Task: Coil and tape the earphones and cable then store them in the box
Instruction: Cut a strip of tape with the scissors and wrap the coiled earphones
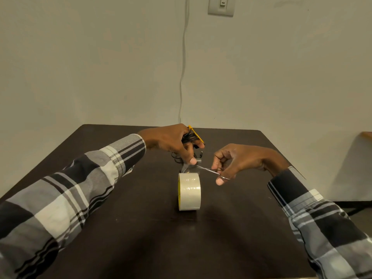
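Observation:
A roll of clear tape (pixel 189 191) stands on its edge in the middle of the dark table (pixel 141 228). My left hand (pixel 171 142) grips a black coiled cable (pixel 187 137) and pinches the pulled-out tape strip (pixel 188 167) above the roll. My right hand (pixel 237 161) holds small metal scissors (pixel 211 171), fingers through the handles, with the blades at the strip. A yellow-edged object (pixel 196 133), perhaps the box, shows behind my left hand, mostly hidden. More black wire (pixel 177 158) hangs below that hand.
A white cord (pixel 182 77) runs down the wall behind the table from near a switch plate (pixel 221 6). A wooden surface's corner (pixel 366 134) shows at the right edge.

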Tool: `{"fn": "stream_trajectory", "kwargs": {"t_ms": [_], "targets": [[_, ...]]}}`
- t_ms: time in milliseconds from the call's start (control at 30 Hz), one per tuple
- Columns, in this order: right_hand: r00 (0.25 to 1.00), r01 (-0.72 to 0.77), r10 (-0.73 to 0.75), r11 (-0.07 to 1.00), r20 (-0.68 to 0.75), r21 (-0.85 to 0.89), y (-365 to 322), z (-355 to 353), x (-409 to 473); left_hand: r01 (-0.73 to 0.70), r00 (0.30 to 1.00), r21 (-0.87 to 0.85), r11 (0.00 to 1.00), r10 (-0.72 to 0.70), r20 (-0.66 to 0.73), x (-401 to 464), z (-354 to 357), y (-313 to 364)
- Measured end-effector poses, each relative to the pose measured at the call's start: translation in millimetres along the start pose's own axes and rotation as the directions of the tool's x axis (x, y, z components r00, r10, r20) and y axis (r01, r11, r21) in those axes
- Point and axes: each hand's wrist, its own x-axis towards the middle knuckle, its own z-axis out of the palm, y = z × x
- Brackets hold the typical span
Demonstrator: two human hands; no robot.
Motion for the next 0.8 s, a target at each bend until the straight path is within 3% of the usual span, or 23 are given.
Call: {"fn": "stream_trajectory", "kwargs": {"t_ms": [600, 800], "targets": [[0.998, 0.053, -0.054, 0.998, -0.040, -0.022, -2.4, -1.7, 10.8, -0.027, 0.998, 0.050, 0.998, 0.030, -0.052, -0.5, -3.6, -1.1], [1.000, 0.001, -0.001, 0.997, 0.000, -0.081, -8.9, -1.6, 4.3, -0.045, 0.998, 0.041, 0.998, 0.047, -0.039, -1.5, -3.3, 2.3]]}}
